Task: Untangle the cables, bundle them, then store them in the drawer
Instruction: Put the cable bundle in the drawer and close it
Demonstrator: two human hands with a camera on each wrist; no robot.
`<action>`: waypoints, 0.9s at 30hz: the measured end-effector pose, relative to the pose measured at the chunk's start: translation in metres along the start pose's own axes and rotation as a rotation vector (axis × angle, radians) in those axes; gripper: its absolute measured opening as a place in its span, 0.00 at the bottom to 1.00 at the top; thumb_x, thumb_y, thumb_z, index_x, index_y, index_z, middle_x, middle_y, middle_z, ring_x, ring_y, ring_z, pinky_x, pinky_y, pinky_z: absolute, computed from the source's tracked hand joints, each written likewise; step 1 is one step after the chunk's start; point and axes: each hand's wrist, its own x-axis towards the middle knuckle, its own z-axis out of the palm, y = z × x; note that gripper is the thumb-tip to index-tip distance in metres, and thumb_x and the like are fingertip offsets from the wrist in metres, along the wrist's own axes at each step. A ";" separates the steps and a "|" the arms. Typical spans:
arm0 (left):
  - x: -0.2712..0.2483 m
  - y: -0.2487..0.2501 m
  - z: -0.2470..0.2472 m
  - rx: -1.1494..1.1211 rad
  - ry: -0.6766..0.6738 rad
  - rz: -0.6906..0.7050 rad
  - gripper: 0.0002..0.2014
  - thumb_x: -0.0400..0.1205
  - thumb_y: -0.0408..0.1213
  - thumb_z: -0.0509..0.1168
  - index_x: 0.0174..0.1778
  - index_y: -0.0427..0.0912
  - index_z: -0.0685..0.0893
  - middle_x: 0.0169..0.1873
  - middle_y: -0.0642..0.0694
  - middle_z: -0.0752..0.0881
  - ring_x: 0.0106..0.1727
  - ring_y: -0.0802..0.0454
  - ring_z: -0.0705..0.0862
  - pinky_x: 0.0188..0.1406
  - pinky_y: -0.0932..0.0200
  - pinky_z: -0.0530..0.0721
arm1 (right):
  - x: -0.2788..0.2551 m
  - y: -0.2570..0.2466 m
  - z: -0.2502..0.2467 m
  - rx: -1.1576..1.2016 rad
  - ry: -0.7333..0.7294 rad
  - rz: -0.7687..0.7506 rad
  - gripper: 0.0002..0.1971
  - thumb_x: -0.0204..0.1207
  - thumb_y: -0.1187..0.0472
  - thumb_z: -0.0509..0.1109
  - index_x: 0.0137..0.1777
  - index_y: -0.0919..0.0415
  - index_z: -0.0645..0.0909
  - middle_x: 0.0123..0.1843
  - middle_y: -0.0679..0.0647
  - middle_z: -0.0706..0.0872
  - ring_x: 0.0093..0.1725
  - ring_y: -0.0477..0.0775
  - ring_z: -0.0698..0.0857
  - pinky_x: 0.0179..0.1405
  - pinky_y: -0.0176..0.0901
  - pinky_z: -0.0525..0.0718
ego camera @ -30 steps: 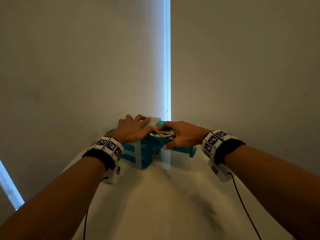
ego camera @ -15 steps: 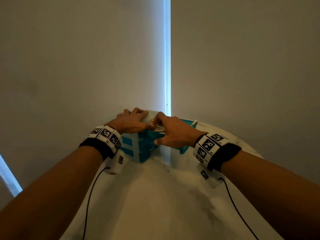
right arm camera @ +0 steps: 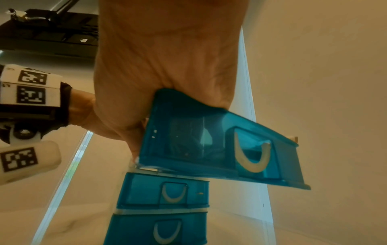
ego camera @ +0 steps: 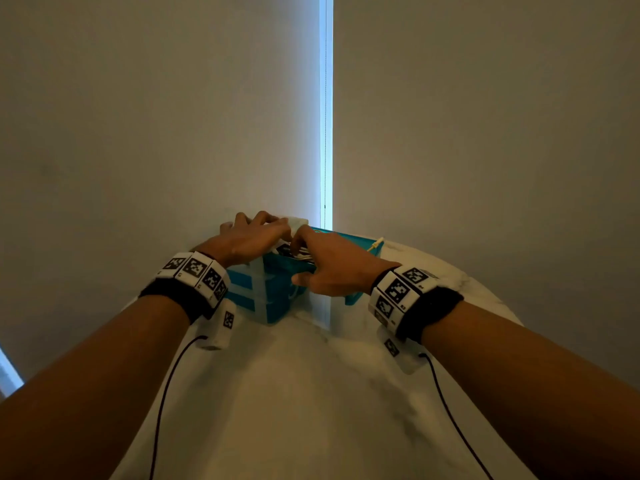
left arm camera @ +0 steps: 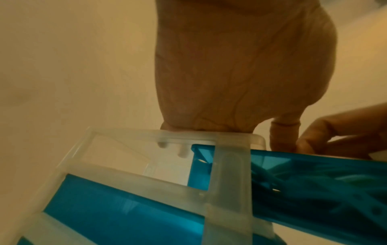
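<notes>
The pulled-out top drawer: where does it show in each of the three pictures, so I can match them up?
Head: top drawer at centre, mostly under the right hand.
Left wrist: its blue side wall fills the lower right.
Right wrist: its front at centre, tilted, white handle showing.
Shared landmark: the frosted drawer frame.

Head cam: above/behind, facing fwd-down. Wrist cams: close, low, looking up; both share the translucent blue plastic drawer (left arm camera: 314,182) w/ head view.
</notes>
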 end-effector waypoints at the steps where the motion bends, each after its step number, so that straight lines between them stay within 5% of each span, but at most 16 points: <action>1: -0.004 0.003 -0.001 -0.023 0.001 -0.004 0.29 0.95 0.60 0.47 0.93 0.57 0.57 0.91 0.41 0.59 0.90 0.34 0.56 0.88 0.39 0.53 | 0.000 -0.001 0.001 0.011 0.000 0.004 0.33 0.81 0.51 0.81 0.79 0.56 0.68 0.73 0.57 0.85 0.66 0.60 0.86 0.66 0.57 0.90; 5: -0.004 -0.001 -0.002 -0.049 0.018 0.001 0.28 0.95 0.59 0.47 0.92 0.57 0.59 0.90 0.38 0.59 0.90 0.34 0.56 0.88 0.37 0.53 | 0.002 0.002 -0.005 0.044 -0.001 0.012 0.38 0.78 0.51 0.84 0.78 0.59 0.64 0.69 0.60 0.86 0.61 0.59 0.87 0.55 0.51 0.91; 9: 0.010 -0.013 0.005 0.083 0.017 0.098 0.27 0.95 0.60 0.45 0.92 0.64 0.57 0.92 0.49 0.58 0.89 0.34 0.57 0.86 0.31 0.52 | 0.003 0.005 -0.012 0.021 -0.010 0.012 0.33 0.77 0.47 0.85 0.72 0.54 0.70 0.69 0.58 0.87 0.57 0.57 0.86 0.50 0.44 0.82; 14: 0.018 -0.028 0.010 0.160 0.061 0.116 0.30 0.92 0.66 0.42 0.92 0.66 0.56 0.91 0.48 0.61 0.86 0.32 0.62 0.83 0.29 0.59 | -0.005 0.001 0.004 -0.006 0.160 -0.028 0.28 0.77 0.45 0.83 0.73 0.52 0.80 0.64 0.53 0.92 0.54 0.54 0.89 0.51 0.46 0.87; 17: 0.020 -0.031 0.011 0.163 0.102 0.108 0.31 0.90 0.69 0.47 0.90 0.67 0.61 0.89 0.49 0.64 0.85 0.33 0.65 0.81 0.30 0.63 | -0.023 0.014 0.002 0.145 0.251 -0.020 0.29 0.78 0.40 0.79 0.78 0.42 0.82 0.64 0.46 0.93 0.50 0.50 0.95 0.45 0.44 0.94; 21: 0.030 -0.028 0.008 0.037 0.121 0.058 0.33 0.87 0.74 0.48 0.84 0.64 0.70 0.91 0.50 0.61 0.88 0.35 0.65 0.85 0.28 0.60 | -0.047 0.030 0.008 0.045 0.251 -0.149 0.35 0.79 0.36 0.77 0.85 0.38 0.73 0.78 0.43 0.85 0.70 0.46 0.87 0.72 0.47 0.86; 23: 0.035 -0.020 0.007 -0.011 0.096 0.020 0.39 0.80 0.81 0.44 0.82 0.65 0.70 0.91 0.47 0.62 0.89 0.36 0.64 0.87 0.26 0.55 | -0.048 0.028 0.019 -0.026 0.298 -0.168 0.33 0.81 0.34 0.73 0.85 0.42 0.74 0.78 0.45 0.85 0.70 0.48 0.85 0.71 0.50 0.85; 27: 0.038 -0.018 0.012 0.080 0.089 0.053 0.47 0.69 0.86 0.49 0.81 0.65 0.66 0.83 0.41 0.77 0.82 0.36 0.74 0.83 0.31 0.65 | -0.038 0.014 0.036 -0.055 0.458 -0.140 0.25 0.81 0.39 0.70 0.75 0.46 0.85 0.71 0.45 0.89 0.66 0.52 0.87 0.62 0.53 0.89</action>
